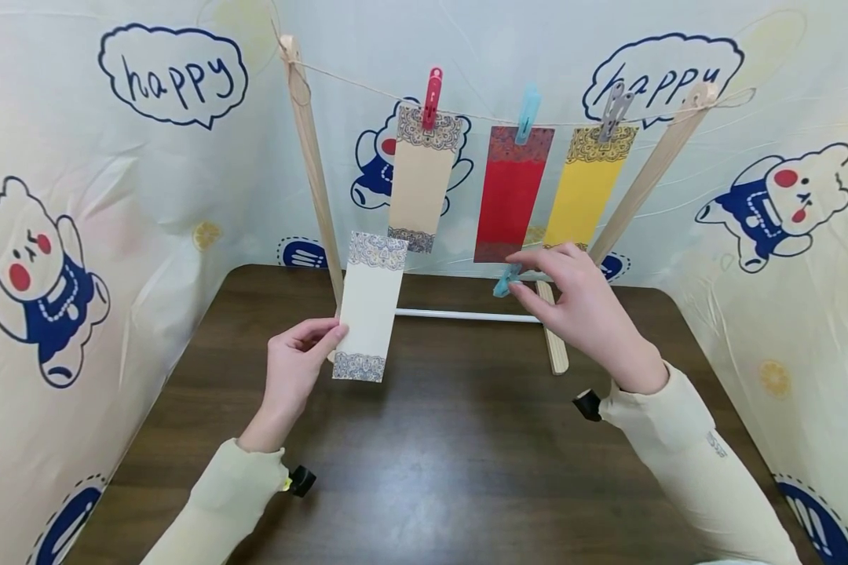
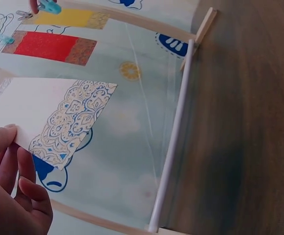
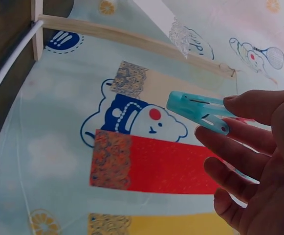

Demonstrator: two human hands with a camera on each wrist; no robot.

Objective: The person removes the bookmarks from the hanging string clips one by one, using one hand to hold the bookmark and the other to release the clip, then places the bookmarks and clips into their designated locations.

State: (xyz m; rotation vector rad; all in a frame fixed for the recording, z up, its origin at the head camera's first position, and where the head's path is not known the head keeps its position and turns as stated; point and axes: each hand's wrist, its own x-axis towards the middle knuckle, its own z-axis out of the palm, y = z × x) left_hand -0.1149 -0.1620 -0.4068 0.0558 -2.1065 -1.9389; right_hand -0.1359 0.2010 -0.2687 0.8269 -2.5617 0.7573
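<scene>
- Left hand (image 1: 297, 365), its grip narrow: thumb and fingers pinch the edge of a white card (image 1: 373, 302).
- Right hand (image 1: 583, 302), its grip holding a light-blue clothespin (image 3: 193, 107) by the handle end, between thumb and fingers.
- White card: raised in front of the rack, slightly tilted, blue lace-like bands at both ends; in the head view it overlaps the lower corner of a beige card (image 1: 418, 184).
- Light-blue clothespin: in the head view, just below a red card (image 1: 514, 196).
- Beige card, red card and yellow card (image 1: 588, 192) hang from a string (image 1: 353, 82) by a red clip (image 1: 433, 98), a blue clip (image 1: 528, 116) and a grey clip (image 1: 615, 114), in that order.
- String: tied between two wooden posts (image 1: 314, 173).
- White rod (image 1: 466, 315): runs low between the posts, near the dark tabletop (image 1: 431, 439).
- Printed cloth (image 1: 184, 173) behind everything.
</scene>
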